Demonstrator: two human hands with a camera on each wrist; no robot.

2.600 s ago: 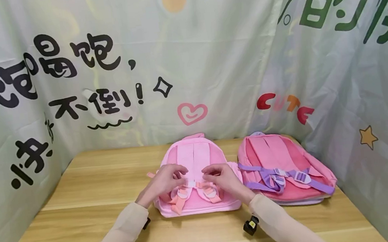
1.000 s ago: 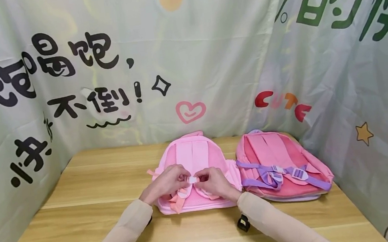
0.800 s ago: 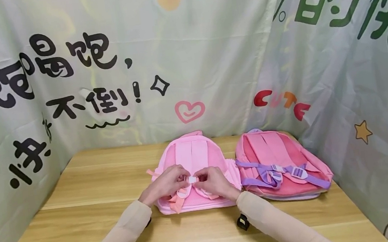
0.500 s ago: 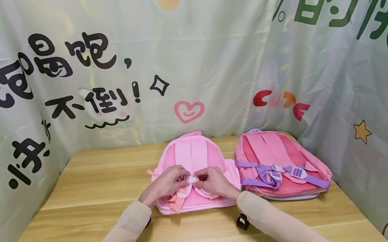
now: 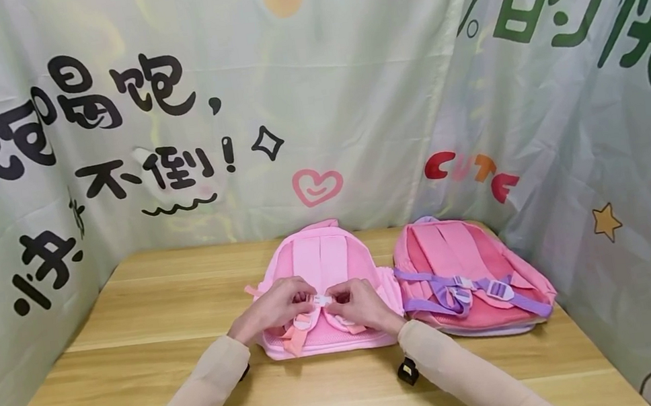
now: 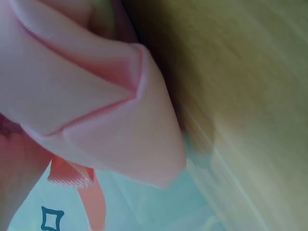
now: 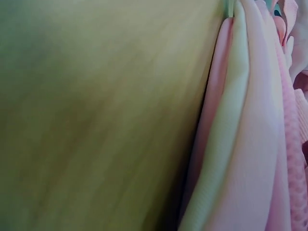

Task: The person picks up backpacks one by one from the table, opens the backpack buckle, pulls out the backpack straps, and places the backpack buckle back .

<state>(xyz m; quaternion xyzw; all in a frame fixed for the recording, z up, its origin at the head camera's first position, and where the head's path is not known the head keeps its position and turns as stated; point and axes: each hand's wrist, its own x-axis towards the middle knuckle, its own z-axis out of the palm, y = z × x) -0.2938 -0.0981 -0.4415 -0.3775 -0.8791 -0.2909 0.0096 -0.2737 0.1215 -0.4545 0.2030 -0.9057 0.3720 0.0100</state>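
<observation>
A pink backpack lies on the table with its straps facing up. Across its lower middle is a small white plastic buckle, between my two hands. My left hand has its fingertips curled at the buckle's left end, pinching it. From the other side my right hand pinches the buckle's right end between thumb and fingers. Orange webbing hangs below the left hand. In the left wrist view the bag's pink side fills much of the picture; the right wrist view shows the bag's edge. Neither wrist view shows the buckle clearly.
A second, darker pink backpack with purple straps lies close by on the right. The wooden table ends at printed curtains behind and at both sides.
My hands came together from apart and took hold of the white buckle. Just now the left hand has shifted slightly left, and more of the buckle shows. The backpacks keep their places.
</observation>
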